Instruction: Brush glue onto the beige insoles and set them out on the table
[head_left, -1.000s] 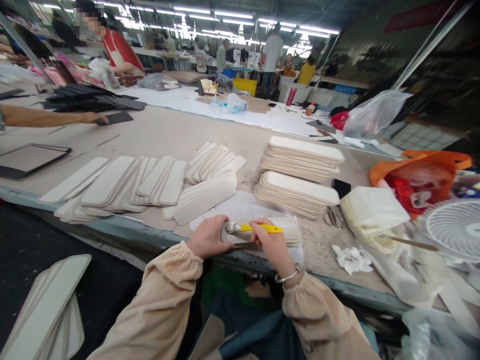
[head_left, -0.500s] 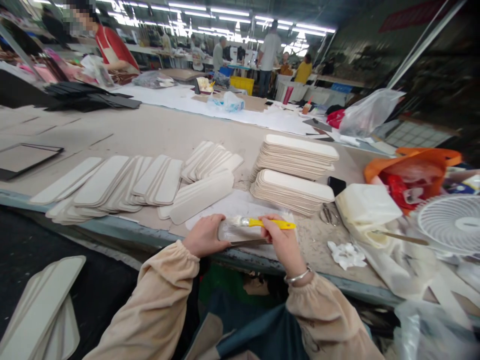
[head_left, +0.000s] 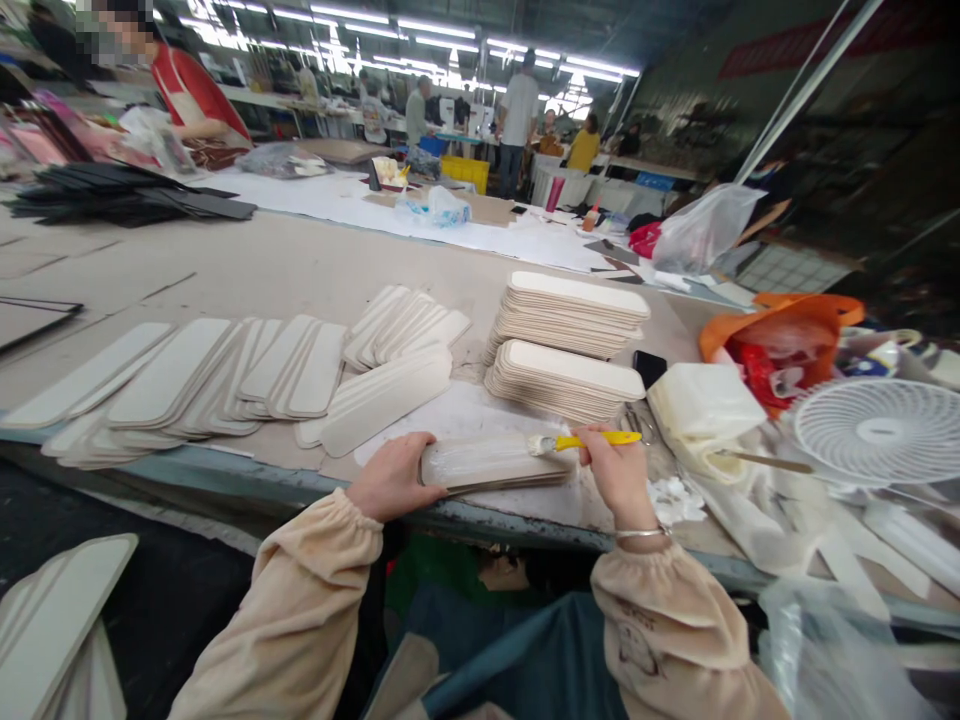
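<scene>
My right hand [head_left: 616,472] grips the yellow handle of a paintbrush [head_left: 561,443]. Its pale bristles touch the right part of the top panel in a small stack of rounded cream panels [head_left: 480,463] at the table's near edge. A wet, whitish, streaky coat covers much of that panel. My left hand [head_left: 394,478] clasps the stack's left end, thumb at the front side and fingers behind. Right behind lie two neat piles of similar panels [head_left: 570,370]. Fanned-out panels [head_left: 300,370] spread to the left, and one group [head_left: 390,398] lies close to my left hand.
To the right are a white plastic container [head_left: 705,400], a black phone [head_left: 649,366], scissors [head_left: 643,424], crumpled white scraps [head_left: 675,500], an orange bag [head_left: 780,330] and a white fan [head_left: 877,430]. More panels [head_left: 67,620] lie low at left. A person in red [head_left: 199,95] works across the table.
The paintbrush in my right hand has swept from the left end of the top panel to its right part. My left hand keeps its hold. The camera view has shifted slightly right.
</scene>
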